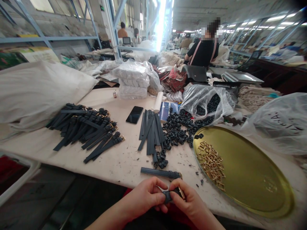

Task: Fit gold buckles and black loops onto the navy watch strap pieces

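Both hands are closed in a pinch on one short, dark strap: the left hand (146, 193) presses its thumb and curled fingers around the leathery piece, and the right hand (184, 198) grips it close to the buckle end, thumb and forefinger nearly meeting the left ones. The dark strap (167, 197) sits between them at the near edge of the table (129, 171), mostly hidden by the fingers. A shiny gold buckle (181, 192) shows at the right hand's fingers.

Just beyond the hands lies a flat, smooth buckled strap (154, 172), stitched-looking along its edge, its metal end to the right. Farther out, plain strips (150, 134) fan in a loose stack, straight and matte, touching a heap of small curled loops (176, 129) on their right. At right, a glossy, gold-coloured oval tray (254, 169) carries a jumble of thin, open-framed gold buckles (211, 164) along its left side.

On the left, many finished-looking straps (88, 127) overlap in a pile, gold glinting at their ends. Between pile and strips rests a flat black phone (134, 115). At the far side, crinkled clear plastic wraps a pale stack (133, 84).
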The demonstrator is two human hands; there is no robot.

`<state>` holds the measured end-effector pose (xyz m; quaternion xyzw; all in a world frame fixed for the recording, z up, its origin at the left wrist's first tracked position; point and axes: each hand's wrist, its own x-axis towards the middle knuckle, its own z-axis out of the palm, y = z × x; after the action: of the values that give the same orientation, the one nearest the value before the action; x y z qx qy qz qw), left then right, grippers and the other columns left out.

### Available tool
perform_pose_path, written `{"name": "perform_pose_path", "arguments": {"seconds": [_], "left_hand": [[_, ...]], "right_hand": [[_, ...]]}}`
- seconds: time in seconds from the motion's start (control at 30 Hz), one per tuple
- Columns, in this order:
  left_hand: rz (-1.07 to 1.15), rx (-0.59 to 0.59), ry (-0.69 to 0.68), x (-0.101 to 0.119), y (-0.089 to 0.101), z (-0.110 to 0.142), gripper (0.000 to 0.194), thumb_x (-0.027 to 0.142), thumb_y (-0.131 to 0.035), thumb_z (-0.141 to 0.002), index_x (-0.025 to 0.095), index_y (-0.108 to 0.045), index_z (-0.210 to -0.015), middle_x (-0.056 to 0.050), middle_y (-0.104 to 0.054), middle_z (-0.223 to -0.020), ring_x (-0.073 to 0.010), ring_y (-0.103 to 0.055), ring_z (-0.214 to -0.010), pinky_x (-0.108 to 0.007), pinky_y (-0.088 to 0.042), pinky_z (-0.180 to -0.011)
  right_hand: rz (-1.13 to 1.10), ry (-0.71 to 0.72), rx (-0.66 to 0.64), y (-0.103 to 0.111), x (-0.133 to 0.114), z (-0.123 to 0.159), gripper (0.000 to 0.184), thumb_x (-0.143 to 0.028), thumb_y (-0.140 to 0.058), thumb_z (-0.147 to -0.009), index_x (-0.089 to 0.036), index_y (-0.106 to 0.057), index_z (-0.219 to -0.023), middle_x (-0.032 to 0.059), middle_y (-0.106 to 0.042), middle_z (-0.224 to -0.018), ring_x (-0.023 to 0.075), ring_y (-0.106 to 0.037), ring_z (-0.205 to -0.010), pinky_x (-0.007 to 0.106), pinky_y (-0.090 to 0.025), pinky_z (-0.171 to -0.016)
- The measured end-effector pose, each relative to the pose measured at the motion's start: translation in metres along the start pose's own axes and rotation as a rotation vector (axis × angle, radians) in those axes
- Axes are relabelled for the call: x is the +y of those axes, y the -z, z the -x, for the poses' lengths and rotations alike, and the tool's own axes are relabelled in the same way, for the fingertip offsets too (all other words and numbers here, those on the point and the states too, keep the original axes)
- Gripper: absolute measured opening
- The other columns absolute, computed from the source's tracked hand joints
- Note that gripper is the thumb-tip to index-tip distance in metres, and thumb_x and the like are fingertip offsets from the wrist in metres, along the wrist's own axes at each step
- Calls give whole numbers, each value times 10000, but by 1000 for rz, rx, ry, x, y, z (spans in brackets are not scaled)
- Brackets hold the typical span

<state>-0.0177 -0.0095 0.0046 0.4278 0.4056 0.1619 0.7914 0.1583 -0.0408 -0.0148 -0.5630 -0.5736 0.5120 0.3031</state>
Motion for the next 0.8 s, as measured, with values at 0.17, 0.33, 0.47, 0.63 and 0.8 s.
{"name": "perform_pose_path", "arguments": {"seconds": [0.17, 0.33, 0.47, 0.63, 0.8], "left_hand": [[-69, 46, 69, -6, -5, -1, 250, 147, -521, -665, 134, -487, -912, 35, -589, -570, -102, -563, -539, -196, -387, -532], [-146, -58, 105, 3, -5, 6, 316, 96, -467, -665, 146, -511, -973, 18, -619, -656, -103, -567, -608, -203, -386, -583], [-142, -59, 119, 1, -5, 2, 300, 123, -455, -680, 137, -520, -973, 9, -614, -649, -114, -576, -597, -214, -398, -577], [-205, -32, 98, -2, -8, -6, 222, 207, -457, -724, 143, -516, -929, 3, -606, -659, -115, -575, -575, -205, -405, -543], [-539, -45, 88, 14, -7, 2, 251, 341, -399, -784, 157, -518, -661, 13, -568, -596, -86, -457, -466, -187, -339, -458]], "right_hand": [[346, 193, -40, 0, 0, 9, 103, -232, -492, -766, -224, -593, -746, 9, -589, -683, 156, -505, -625, 259, -343, -561], [230, 57, -148, -1, 7, 16, 128, -281, -420, -828, -215, -530, -836, 7, -587, -704, 154, -521, -631, 256, -382, -574], [151, 83, -103, -2, 7, 20, 113, -274, -422, -828, -212, -514, -806, 6, -565, -697, 151, -503, -623, 260, -391, -580], [55, 63, -14, -6, 9, 24, 138, -304, -385, -854, -218, -480, -801, 3, -546, -685, 157, -513, -636, 267, -404, -596], [89, 101, 159, -16, 21, 20, 149, -321, -367, -862, -223, -476, -837, 7, -527, -710, 159, -519, -648, 267, -418, -612]]}}
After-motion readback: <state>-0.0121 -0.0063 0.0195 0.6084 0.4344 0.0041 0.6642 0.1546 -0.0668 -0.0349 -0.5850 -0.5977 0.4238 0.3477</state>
